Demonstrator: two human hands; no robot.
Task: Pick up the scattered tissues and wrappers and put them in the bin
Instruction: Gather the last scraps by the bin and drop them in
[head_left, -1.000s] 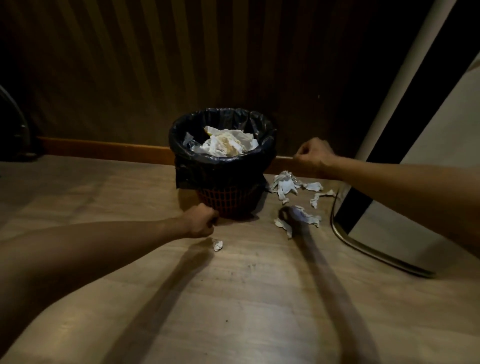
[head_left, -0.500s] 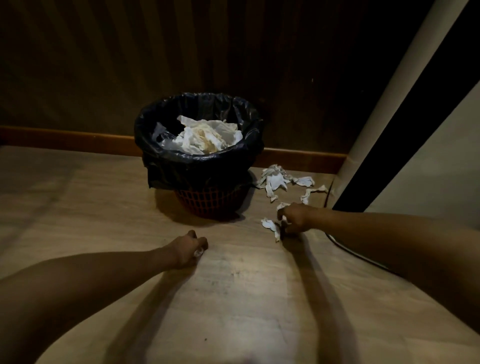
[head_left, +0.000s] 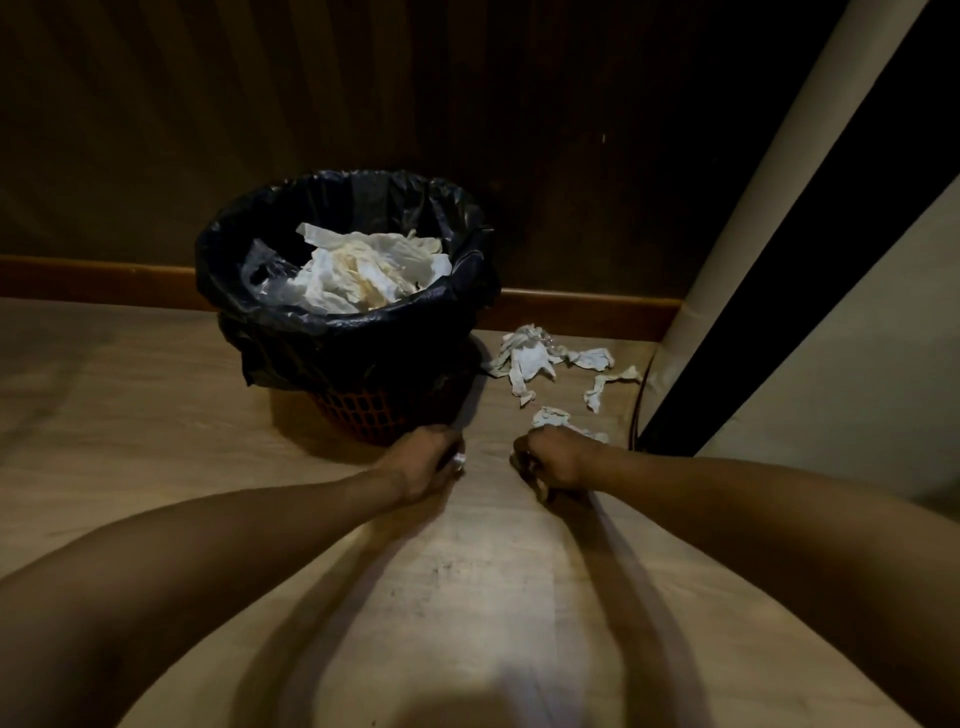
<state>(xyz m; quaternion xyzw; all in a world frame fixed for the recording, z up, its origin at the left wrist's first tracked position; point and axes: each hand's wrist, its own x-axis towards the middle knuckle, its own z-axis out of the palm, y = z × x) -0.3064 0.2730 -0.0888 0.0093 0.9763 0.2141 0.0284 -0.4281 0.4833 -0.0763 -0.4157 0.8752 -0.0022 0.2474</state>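
A red mesh bin (head_left: 363, 410) with a black liner (head_left: 343, 338) stands by the wall, holding crumpled white tissues (head_left: 363, 273). My left hand (head_left: 428, 460) is fisted on a small white scrap (head_left: 459, 461) just in front of the bin's base. My right hand (head_left: 553, 460) is closed around a tissue piece whose end shows under the knuckles (head_left: 540, 486). Loose tissues lie on the floor to the right of the bin: a larger clump (head_left: 524, 356), a small one (head_left: 592, 358), a strip (head_left: 602, 389) and one just beyond my right hand (head_left: 553, 415).
The wooden floor (head_left: 156, 415) meets a dark panelled wall with a brown skirting board (head_left: 104, 280). A pale upright post (head_left: 753, 197) and a light panel (head_left: 857, 364) close off the right side, with a thin dark cable (head_left: 636, 410) along the floor there.
My left hand closed on the small scrap and moved right and forward toward the bin. My right hand took hold of the tissue piece near it and pulled back toward me.
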